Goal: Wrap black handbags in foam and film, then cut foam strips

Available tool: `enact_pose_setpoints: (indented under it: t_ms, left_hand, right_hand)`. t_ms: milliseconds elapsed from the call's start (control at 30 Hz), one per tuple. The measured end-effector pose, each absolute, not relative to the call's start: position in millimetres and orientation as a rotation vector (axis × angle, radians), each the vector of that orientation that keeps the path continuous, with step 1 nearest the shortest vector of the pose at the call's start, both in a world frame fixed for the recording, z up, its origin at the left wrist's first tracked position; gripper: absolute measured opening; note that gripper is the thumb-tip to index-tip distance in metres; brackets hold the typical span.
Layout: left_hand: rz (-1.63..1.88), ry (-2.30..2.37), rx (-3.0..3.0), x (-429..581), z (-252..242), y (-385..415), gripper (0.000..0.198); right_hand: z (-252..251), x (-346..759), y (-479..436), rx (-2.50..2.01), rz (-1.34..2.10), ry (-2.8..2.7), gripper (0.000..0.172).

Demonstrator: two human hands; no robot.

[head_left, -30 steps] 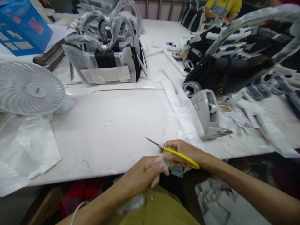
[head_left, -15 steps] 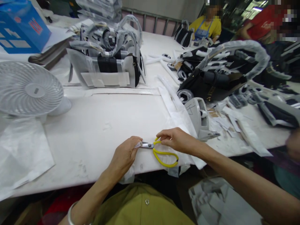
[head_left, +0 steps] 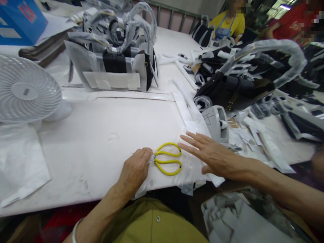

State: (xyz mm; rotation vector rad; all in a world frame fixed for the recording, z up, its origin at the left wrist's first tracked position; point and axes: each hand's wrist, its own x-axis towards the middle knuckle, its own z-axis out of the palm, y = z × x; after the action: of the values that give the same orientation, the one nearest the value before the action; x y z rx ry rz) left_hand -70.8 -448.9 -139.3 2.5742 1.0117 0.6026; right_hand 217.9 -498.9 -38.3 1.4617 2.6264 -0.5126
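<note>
My left hand [head_left: 136, 168] is closed round the blade end of a pair of scissors [head_left: 168, 163] with yellow handles, just above the white table [head_left: 106, 125]. Its fingers hide most of the blades. The two handle loops point right and lie near each other. My right hand [head_left: 210, 152] is open, fingers spread, just to the right of the loops and holding nothing. Under that hand lies thin clear plastic film [head_left: 188, 165]. Behind the hand stands a grey tape dispenser [head_left: 215, 123].
A white fan [head_left: 27, 89] stands at the left above white sheets [head_left: 22, 162]. Wrapped handbags [head_left: 116, 67] are at the back, and a black handbag [head_left: 233, 91] leans at the right. Below the table edge is a heap of white scraps [head_left: 227, 216]. Two people are in the background.
My right hand has let go of the yellow handles and moved right, its fingers spreading. The handle loops have come together. My left hand has stayed closed on the blade end.
</note>
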Motion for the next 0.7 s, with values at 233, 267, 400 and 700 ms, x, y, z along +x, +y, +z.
enact_pose_setpoints:
  t_ms: [233, 267, 400, 700]
  left_hand:
    - [0.764, 0.958, 2.628, -73, -144, -449, 0.03]
    - [0.76, 0.96, 2.626, -73, -144, -449, 0.03]
    - [0.752, 0.964, 2.616, -75, -146, -450, 0.029]
    - [0.817, 0.968, 2.59, -83, -143, -449, 0.031]
  right_hand:
    - [-76, 226, -472, 0.973, -0.309, 2.666, 0.133]
    - [-76, 224, -469, 0.964, -0.309, 2.658, 0.129]
    - [-68, 223, -467, 1.001, -0.334, 2.607, 0.099]
    - [-73, 235, -468, 1.079, -0.436, 2.675, 0.056]
